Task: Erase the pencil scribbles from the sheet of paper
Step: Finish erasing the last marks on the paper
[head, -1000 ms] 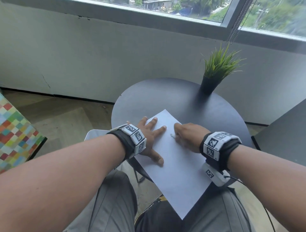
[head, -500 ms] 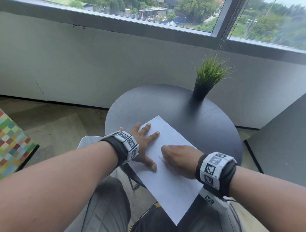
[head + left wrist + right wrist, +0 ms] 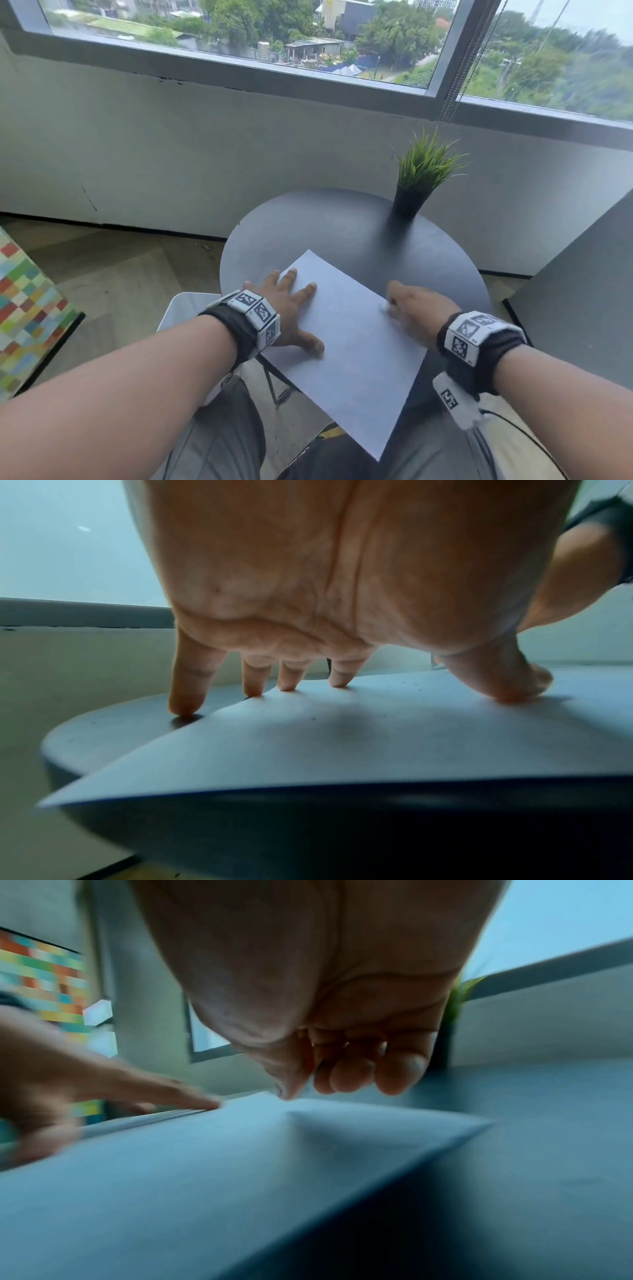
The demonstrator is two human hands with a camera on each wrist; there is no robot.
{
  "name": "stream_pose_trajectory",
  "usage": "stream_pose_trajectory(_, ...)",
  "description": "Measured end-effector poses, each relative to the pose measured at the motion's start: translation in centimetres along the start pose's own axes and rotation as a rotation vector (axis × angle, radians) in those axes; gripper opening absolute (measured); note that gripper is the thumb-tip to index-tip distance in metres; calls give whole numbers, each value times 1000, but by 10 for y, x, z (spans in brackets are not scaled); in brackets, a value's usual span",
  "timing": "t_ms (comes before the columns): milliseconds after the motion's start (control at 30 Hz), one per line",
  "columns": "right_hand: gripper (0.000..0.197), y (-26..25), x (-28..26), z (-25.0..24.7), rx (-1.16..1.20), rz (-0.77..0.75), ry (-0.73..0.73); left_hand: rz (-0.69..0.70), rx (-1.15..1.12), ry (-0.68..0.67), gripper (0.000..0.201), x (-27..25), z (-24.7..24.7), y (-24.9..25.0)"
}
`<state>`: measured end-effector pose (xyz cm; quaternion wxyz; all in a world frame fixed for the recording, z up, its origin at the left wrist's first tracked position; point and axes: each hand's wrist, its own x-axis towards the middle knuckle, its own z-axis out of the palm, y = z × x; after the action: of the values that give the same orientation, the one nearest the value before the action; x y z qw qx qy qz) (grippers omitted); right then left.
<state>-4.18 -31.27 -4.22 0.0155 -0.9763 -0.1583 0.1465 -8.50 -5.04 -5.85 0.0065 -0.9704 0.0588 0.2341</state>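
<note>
Lying on a round dark table [image 3: 346,226] below a window [image 3: 239,31], paper [image 3: 356,346] under spread left hand [image 3: 291,308].

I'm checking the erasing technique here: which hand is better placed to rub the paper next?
Right. The right hand is curled at the paper's right edge, seemingly pinching something small; the left hand lies flat, pinning the sheet.

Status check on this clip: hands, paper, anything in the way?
Left hand flat, pressing sheet of paper onto round table. Right hand curled at sheet's right edge, contents hidden. No scribbles discernible. Potted plant stands apart.
</note>
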Motion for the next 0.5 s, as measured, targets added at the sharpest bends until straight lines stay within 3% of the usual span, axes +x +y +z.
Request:
stream_pose_trajectory(67, 25, 30, 8, -2, 24, 160, 36, -36, -41, 54, 110, -9, 2, -6)
stream_pose_trajectory(133, 22, 48, 12, 3, -4, 229, 77, -77, -92, 155, 98, -19, 4, -11)
stream_pose_trajectory(200, 23, 51, 10, 7, -32, 236, 153, -110, -184, 275, 82, -32, 4, -17)
stream_pose_trajectory(267, 35, 37, 7, 9, 4, 170, 148, -142, -273, 304, 58, -48, 1, -19)
stream_pose_trajectory(333, 49, 16, 1, 13, 8, 75, 77, -206, -267, 175, 49, -62, -1, -21)
stream_pose_trajectory(433, 63, -9, -5, 18, -33, 76, 21, -316, -368, -106, 62, -79, 11, -22)
stream_pose_trajectory(500, 62, -19, -9, 20, -4, 108, 5, -387, -565, -168, 72, -85, 21, -26)
